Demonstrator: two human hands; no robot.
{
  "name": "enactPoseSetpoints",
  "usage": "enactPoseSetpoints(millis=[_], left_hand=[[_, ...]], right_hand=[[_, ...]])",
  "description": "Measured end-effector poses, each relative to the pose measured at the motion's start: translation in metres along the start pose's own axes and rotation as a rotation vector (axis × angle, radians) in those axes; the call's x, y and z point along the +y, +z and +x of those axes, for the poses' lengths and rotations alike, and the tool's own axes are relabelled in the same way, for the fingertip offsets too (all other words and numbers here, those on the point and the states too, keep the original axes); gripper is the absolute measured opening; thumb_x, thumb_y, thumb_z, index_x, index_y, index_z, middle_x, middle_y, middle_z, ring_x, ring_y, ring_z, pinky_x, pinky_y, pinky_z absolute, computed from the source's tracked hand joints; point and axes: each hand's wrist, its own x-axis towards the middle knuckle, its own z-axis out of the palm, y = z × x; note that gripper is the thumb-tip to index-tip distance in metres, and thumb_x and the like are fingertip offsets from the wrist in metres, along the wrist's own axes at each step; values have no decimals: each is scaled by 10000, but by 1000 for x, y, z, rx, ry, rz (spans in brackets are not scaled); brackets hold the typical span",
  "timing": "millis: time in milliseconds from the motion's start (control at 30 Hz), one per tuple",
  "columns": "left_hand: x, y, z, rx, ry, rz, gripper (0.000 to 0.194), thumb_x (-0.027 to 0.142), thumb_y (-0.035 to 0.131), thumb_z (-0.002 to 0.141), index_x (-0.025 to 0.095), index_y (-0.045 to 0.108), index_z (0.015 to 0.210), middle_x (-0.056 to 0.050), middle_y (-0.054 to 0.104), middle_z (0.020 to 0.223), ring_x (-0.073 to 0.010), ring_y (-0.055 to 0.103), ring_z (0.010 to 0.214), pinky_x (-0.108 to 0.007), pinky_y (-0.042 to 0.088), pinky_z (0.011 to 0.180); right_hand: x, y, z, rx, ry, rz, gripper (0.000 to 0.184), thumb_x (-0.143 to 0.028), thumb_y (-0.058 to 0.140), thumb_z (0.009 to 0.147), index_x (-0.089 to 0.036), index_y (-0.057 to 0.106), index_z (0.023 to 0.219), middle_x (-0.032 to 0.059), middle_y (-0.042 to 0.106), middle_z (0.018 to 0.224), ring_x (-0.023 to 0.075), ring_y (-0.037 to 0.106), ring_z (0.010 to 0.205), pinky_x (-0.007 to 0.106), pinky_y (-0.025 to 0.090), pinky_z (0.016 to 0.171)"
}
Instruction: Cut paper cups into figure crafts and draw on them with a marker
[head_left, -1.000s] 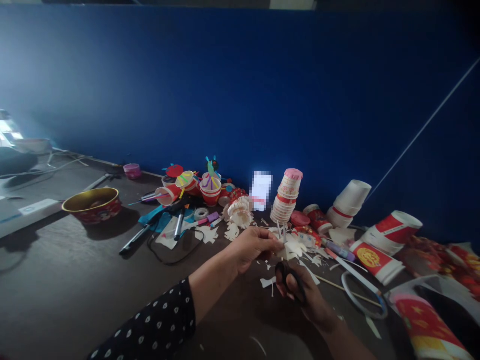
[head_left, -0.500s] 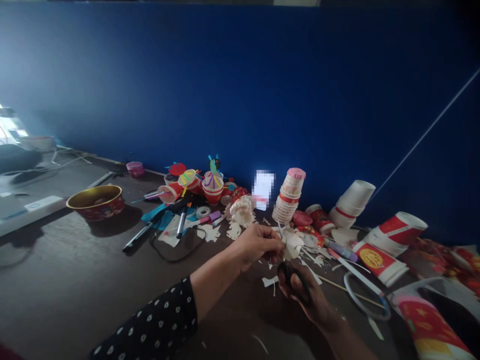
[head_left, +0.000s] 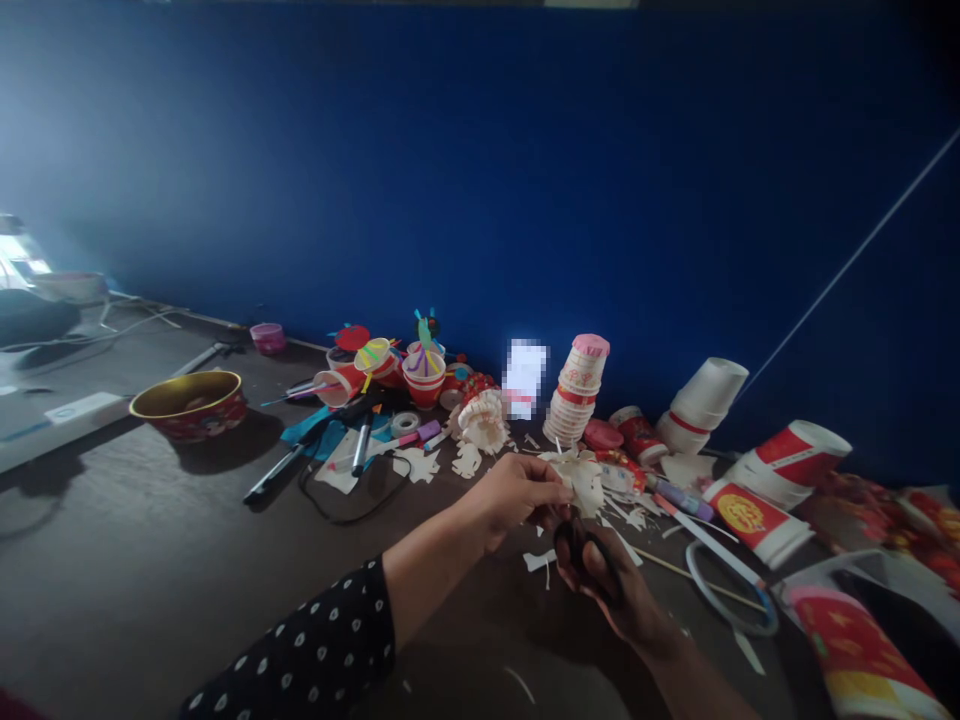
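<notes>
Right between my left fingers [head_left: 551, 490] I've pinched a piece of pale paper [head_left: 583, 482], held just beyond the fingertips. My right fingers [head_left: 592, 556] are curled closed around the dark handles of the scissors [head_left: 616, 580], nearer me and just beside my left fingertips. Pale scraps [head_left: 466, 461] lie scattered around both sets of fingers. Past them leans a tall stack of cups [head_left: 576, 395] with a pink top, while the gold-rimmed bowl [head_left: 195, 418] sits well off to their left.
</notes>
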Motion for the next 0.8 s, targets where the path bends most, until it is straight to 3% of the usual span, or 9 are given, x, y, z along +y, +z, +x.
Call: enactPoseSetpoints(millis=[800], left_hand=[[3,0,-1,55,-45,-6,86,134,583,517,128,506,481,21,533,407,-56,427,363,-188,321,415]], right_hand=[[-2,-2,1,-26,0,-51,450,-601,495,715,-159,464,633,-35,379,531,69,300,469,220,191,428]])
